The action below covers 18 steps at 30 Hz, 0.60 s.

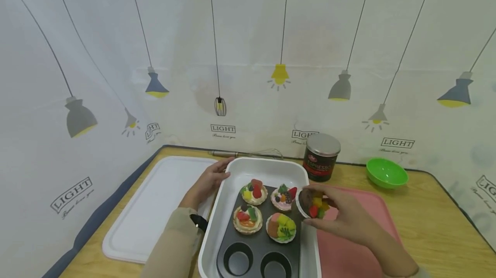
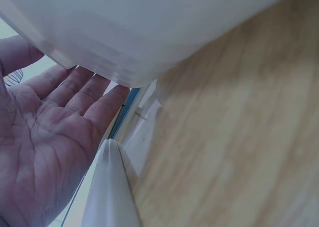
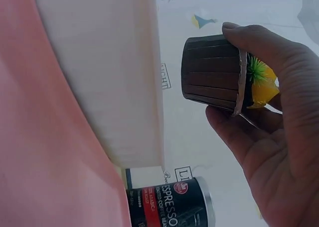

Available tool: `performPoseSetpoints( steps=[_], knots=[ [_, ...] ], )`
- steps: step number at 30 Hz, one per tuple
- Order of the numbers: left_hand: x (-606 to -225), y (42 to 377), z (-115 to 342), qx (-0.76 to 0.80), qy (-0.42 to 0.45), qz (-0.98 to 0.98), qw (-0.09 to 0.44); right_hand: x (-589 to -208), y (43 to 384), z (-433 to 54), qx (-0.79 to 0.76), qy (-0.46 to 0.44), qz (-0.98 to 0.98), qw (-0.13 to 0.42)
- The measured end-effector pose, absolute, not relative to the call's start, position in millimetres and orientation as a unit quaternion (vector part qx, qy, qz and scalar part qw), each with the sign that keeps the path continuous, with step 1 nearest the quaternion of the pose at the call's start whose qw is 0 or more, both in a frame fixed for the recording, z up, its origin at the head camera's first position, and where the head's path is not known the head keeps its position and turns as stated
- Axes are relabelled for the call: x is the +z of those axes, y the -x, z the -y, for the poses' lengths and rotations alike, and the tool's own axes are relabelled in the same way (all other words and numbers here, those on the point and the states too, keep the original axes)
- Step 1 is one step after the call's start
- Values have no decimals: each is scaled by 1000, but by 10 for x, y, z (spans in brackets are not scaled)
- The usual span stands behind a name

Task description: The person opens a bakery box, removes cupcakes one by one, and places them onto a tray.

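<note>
The right hand pinches the cupcake above right wall of the tray; empty cups lie at its near end; left hand, fingers loosely extended, touches its left wall

Soft, even light is filling the head view and leaving a faint sheen on the tin lid beyond the right fingers. Beside the left fingers, the white tray is shading the tabletop, whose grain is blurring. Behind the right fingers, the wall is looking hazy, bluish.
</note>
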<state>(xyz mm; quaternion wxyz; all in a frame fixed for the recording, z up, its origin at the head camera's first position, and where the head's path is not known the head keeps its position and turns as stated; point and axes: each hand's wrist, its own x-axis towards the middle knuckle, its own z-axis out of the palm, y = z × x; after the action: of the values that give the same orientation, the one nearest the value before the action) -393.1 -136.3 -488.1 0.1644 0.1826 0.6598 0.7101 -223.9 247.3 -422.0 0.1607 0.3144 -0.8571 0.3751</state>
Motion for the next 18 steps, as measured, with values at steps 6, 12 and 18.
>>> performPoseSetpoints(
  steps=[6, 12, 18],
  knots=[
    [-4889, 3935, 1368, 715, -178, -655, 166, -4312, 2367, -2597, 367, -262, 875, 179],
    [-4894, 3931, 1356, 715, -171, -656, 167, -4498, 2516, -2792, 392, -161, 887, 185],
    [-4861, 3916, 1358, 712, -171, -662, 162, -4813, 2681, -2924, 403, -67, 895, 178]
  ],
)
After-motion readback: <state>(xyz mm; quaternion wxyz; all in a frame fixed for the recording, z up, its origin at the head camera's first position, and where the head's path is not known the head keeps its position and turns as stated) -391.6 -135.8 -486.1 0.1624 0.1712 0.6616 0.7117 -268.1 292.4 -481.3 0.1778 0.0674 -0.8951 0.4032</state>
